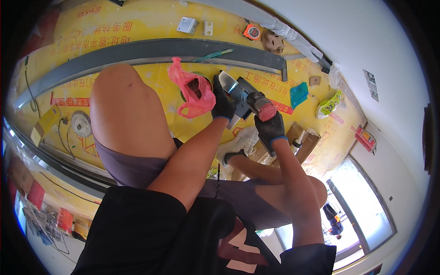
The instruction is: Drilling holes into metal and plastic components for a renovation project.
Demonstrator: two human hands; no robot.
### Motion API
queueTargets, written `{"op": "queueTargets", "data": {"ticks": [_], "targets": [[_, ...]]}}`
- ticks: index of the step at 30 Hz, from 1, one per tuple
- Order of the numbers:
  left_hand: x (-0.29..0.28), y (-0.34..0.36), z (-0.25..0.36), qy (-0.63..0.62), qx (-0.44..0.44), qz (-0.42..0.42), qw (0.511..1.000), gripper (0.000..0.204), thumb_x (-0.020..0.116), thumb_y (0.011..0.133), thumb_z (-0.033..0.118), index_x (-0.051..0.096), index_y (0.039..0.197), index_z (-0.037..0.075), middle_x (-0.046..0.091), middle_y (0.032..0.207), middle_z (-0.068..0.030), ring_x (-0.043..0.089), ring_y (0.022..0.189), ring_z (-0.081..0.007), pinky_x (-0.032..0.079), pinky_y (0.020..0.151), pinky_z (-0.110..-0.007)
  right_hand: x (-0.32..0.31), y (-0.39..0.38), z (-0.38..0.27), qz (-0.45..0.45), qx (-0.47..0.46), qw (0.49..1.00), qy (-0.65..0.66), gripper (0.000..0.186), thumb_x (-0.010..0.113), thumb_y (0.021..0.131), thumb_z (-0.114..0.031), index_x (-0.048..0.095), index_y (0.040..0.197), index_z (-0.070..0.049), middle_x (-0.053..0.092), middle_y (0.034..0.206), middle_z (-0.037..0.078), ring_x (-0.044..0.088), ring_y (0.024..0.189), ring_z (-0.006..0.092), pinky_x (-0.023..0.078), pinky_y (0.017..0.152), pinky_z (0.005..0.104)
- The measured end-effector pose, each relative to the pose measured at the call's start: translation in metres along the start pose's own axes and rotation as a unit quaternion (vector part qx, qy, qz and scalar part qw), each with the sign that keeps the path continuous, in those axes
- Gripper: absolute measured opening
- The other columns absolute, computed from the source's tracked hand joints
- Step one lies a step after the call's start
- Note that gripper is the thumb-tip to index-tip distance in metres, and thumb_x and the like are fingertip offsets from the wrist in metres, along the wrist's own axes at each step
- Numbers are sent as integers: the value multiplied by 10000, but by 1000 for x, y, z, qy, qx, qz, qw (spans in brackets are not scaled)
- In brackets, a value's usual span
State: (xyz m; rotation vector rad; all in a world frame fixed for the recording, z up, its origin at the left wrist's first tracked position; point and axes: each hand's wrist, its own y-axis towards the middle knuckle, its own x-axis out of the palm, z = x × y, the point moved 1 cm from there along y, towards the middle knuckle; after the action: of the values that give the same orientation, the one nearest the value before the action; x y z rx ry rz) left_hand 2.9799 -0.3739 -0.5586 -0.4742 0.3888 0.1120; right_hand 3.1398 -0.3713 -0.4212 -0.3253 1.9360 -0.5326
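My left hand (222, 101), in a black glove, is closed on the left side of a dark metal piece (239, 95) with a shiny silver plate (228, 81). My right hand (270, 129), gloved too, grips a power drill (260, 101) with a pink-red end, held over the metal piece at its right. Just left of my left hand, a pink plastic bag (187, 89) holding small dark items lies on a round container.
Long grey metal profiles (128, 52) cross the yellow-covered floor. Around me lie a tape measure (251, 32), silver brackets (187, 25), a teal bag (298, 94), a white disc (81, 123) and cardboard (308, 142). A person (333, 220) is by the bright doorway at lower right.
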Motion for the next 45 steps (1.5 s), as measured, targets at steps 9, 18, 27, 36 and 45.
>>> {"op": "queueTargets", "data": {"ticks": [9,18,27,36,45], "targets": [[1,-1,-1,24,18,7,1000,1239,913,666,193,131,1610,13,429,1535,-246,443,1414,-388,363,1170,-431,6,-2,8,2,-15,1000,-18,283,654,862,-298,721,1028,-79,721,979,245,681,960,442,550,845,513],[-2,-1,2,10,-6,-17,1000,1249,912,672,199,114,1617,27,363,1590,-226,402,1447,-375,327,1199,-423,3,-1,1,-14,12,999,-41,283,638,870,-315,715,1023,-90,721,974,240,682,941,442,551,827,516],[-3,-2,2,13,-19,-35,999,1227,900,703,250,113,1618,28,332,1614,-215,373,1471,-368,309,1210,-425,1,1,4,-9,-7,999,-34,272,636,870,-308,717,1025,-100,723,980,234,683,947,438,554,834,513],[-1,0,0,31,-9,-24,999,1222,898,704,286,127,1614,20,341,1607,-224,383,1463,-376,317,1207,-431,5,6,14,-21,-27,997,-66,261,637,857,-303,717,1006,-105,725,963,226,689,934,426,554,829,513],[3,1,-9,6,-5,-23,1000,1239,910,685,277,129,1606,-1,358,1589,-235,400,1451,-373,336,1195,-428,5,6,12,-15,-48,997,-54,250,621,860,-300,709,1005,-116,724,938,222,685,903,433,551,809,522]]}}
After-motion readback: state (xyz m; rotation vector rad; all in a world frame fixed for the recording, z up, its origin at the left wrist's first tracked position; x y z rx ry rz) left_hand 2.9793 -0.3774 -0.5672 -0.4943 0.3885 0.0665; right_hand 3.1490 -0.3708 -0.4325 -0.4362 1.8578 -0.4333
